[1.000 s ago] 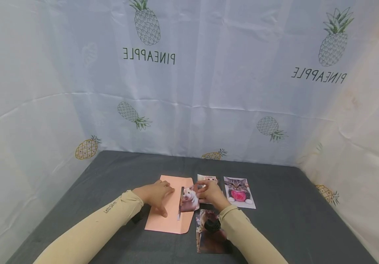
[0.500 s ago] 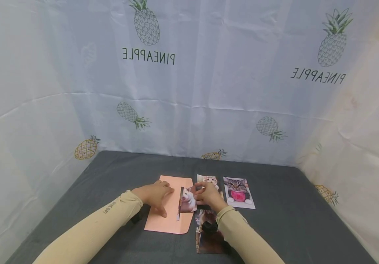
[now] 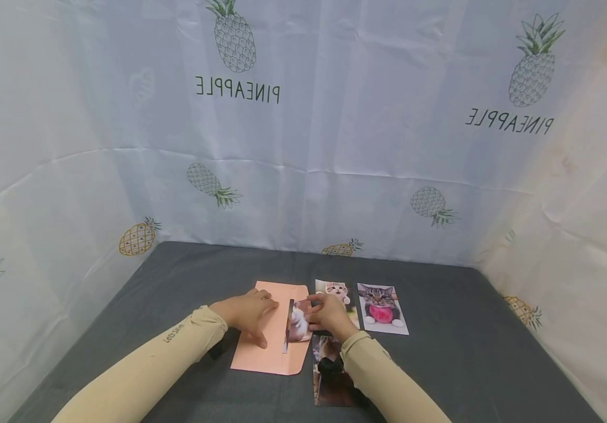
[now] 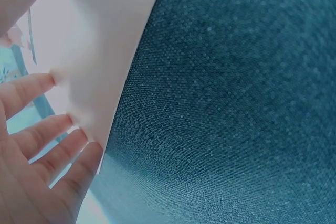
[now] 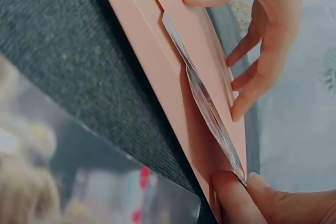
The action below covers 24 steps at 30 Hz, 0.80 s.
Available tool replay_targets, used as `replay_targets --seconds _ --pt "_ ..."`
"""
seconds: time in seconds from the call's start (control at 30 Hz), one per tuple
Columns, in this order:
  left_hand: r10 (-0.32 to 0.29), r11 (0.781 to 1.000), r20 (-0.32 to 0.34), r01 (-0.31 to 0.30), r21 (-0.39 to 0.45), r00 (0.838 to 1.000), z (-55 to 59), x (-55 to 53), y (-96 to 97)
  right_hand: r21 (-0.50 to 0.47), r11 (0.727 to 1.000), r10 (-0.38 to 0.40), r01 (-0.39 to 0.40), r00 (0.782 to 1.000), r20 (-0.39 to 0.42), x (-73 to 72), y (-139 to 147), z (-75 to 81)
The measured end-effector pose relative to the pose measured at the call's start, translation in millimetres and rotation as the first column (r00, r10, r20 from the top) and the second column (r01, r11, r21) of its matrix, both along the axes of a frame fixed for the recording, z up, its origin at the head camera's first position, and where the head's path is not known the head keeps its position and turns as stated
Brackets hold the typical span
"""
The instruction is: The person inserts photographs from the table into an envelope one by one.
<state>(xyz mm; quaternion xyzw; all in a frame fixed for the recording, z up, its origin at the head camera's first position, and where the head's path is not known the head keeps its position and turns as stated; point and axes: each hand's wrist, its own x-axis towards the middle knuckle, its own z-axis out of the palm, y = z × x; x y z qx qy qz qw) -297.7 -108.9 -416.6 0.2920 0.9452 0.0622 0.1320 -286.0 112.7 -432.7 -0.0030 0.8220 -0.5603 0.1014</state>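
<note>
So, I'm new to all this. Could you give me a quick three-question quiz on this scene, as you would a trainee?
1. Which hand pinches the white-animal card at the peach envelope?
2. True or false: in the head view, the tabby-cat card lies to the right of the peach envelope.
3. What does the left hand touch?
a) the tabby-cat card
b) the peach envelope
c) the white-animal card

Key:
1. The right hand.
2. True.
3. b: its fingers are spread on the peach envelope.
</note>
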Motion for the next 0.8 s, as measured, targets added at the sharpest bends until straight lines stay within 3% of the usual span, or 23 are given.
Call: replay_targets --seconds 0.27,0.53,0.8 --pt "0.012 1.0 -0.004 -0.012 -0.008 1.0 0.5 -0.3 0.0 0.049 0.998 0.026 -0.025 1.0 -0.012 -0.7 -4.2 -4.8" --pt "0.005 1.0 0.001 -0.005 0.001 1.0 -0.9 -0.6 -0.5 0.024 0.998 0.057 -0.057 0.998 -0.022 1.6 -8.7 -3.2" --pt "0.009 1.0 0.002 -0.009 -0.002 1.0 -2.4 -1.7 -0.9 0.055 0.998 0.031 -0.032 0.999 0.009 3.0 -11.2 -1.5"
